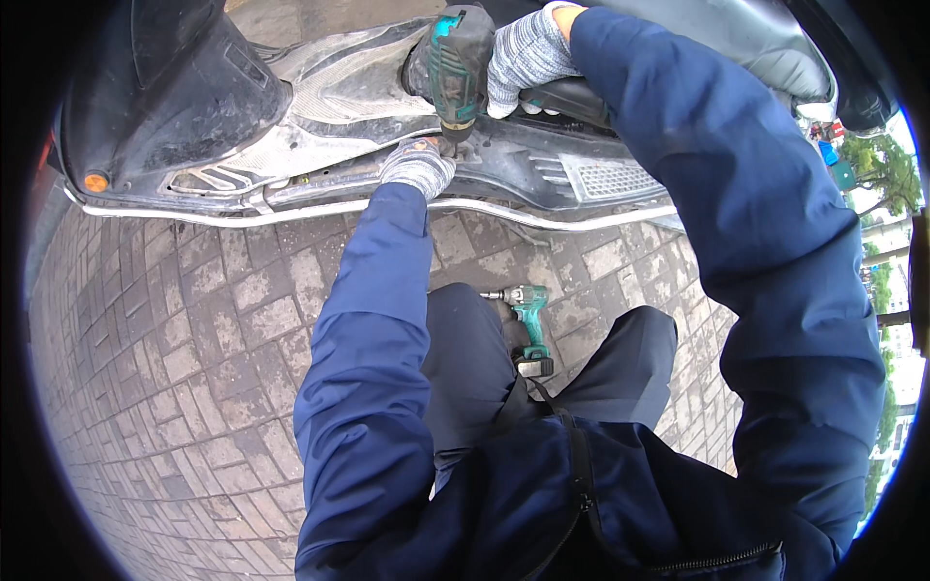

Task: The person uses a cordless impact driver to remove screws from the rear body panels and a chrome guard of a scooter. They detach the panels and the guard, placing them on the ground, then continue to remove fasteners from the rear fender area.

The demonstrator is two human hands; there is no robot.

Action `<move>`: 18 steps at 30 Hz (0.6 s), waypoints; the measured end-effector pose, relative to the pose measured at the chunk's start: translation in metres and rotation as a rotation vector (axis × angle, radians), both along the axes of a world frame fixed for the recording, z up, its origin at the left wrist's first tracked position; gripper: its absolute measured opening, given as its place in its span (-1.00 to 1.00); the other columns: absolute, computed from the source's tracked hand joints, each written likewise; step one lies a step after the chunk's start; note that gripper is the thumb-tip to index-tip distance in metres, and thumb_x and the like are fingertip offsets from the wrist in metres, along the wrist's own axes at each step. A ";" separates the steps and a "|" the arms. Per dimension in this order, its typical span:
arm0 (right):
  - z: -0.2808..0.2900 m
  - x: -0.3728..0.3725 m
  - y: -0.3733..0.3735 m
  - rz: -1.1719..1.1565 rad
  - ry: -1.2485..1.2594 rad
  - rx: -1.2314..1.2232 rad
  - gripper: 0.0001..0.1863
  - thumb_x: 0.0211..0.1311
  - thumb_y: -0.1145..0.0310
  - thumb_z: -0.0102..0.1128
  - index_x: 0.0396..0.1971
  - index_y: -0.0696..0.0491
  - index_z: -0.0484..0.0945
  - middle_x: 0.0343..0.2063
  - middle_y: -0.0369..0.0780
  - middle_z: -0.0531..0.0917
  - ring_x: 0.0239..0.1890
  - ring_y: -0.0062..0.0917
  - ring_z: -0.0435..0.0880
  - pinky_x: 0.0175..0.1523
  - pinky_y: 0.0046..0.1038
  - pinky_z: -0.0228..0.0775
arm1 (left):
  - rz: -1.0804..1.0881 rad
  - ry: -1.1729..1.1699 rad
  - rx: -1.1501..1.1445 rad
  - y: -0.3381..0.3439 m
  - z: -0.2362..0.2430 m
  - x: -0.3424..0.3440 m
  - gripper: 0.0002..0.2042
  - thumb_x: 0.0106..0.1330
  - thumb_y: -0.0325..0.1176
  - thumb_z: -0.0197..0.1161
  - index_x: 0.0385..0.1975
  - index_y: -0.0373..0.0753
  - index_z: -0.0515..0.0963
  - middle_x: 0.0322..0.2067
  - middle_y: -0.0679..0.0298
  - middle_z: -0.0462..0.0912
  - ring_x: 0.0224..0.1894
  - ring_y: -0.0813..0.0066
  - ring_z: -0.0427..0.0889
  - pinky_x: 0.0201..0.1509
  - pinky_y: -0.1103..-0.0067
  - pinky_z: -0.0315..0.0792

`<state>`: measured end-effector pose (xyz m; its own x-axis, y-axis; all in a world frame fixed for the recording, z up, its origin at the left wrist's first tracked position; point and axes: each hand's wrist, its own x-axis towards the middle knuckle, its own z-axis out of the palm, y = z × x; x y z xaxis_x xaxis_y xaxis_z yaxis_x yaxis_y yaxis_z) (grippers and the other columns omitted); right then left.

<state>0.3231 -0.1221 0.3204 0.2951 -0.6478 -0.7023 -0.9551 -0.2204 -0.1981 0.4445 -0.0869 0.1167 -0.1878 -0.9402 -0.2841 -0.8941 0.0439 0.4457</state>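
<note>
The right hand (pixel 528 60), in a gray knit glove, is closed around a teal and black drill (pixel 457 82); part of that grip is hidden, so I cannot tell just how tight it is. The drill is over the scooter (pixel 334 85), just in from the long white edge (pixel 232 221) that faces the person. Its nose (pixel 456 128) points toward that edge. The left hand (pixel 418 167), gloved too, is right beside the nose, near the same edge. Its fingertips are hidden, so I cannot tell if its grip is open or pinching something. The left sleeve (pixel 373 290) crosses over the white edge. The space between the two hands is tight, because the drill fills most of it. To the right of the left hand, a bumpy gray pad (pixel 612 181) sits by the white edge. An orange round light (pixel 96 182) is at the scooter's far left corner. Past the white edge, a wide stretch of brick ground (pixel 194 339) spreads to the left of the left sleeve. A second drill (pixel 530 315) lies on the bricks between the left knee (pixel 465 324) and the right knee (pixel 639 339), apart from the white edge, so there is less room there.
</note>
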 end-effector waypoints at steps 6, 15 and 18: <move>0.013 -0.005 0.020 -0.054 -0.097 -0.026 -0.65 -0.07 0.29 0.37 -0.25 0.13 0.63 -0.41 -0.13 0.66 -0.40 -0.41 0.63 -0.21 -0.31 0.50 | 0.029 0.036 0.012 -0.002 0.002 -0.002 -0.46 0.22 0.13 0.01 0.13 -0.03 0.44 0.17 0.19 0.43 0.18 0.16 0.41 0.26 0.30 0.28; 0.011 -0.003 0.023 -0.135 -0.099 -0.015 -0.75 -0.03 0.41 0.35 -0.32 0.15 0.57 -0.64 -0.18 0.56 -0.66 -0.47 0.52 -0.52 -0.40 0.46 | 0.178 0.096 0.001 0.000 0.003 -0.012 -0.50 0.17 0.13 0.17 0.00 -0.07 0.53 -0.02 0.20 0.59 0.06 0.22 0.53 0.15 0.33 0.36; 0.010 -0.007 0.022 -0.089 -0.115 -0.011 -0.73 -0.04 0.43 0.37 -0.29 0.16 0.59 -0.62 -0.19 0.58 -0.63 -0.49 0.53 -0.52 -0.40 0.46 | 0.171 0.076 0.012 -0.003 0.001 -0.013 -0.49 0.18 0.14 0.13 0.03 -0.05 0.52 0.03 0.21 0.55 0.11 0.22 0.49 0.19 0.28 0.33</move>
<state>0.3166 -0.0998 0.3303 0.3145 -0.6823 -0.6600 -0.9421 -0.1389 -0.3053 0.4313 -0.0901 0.1180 -0.0469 -0.9570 -0.2863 -0.8519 -0.1113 0.5117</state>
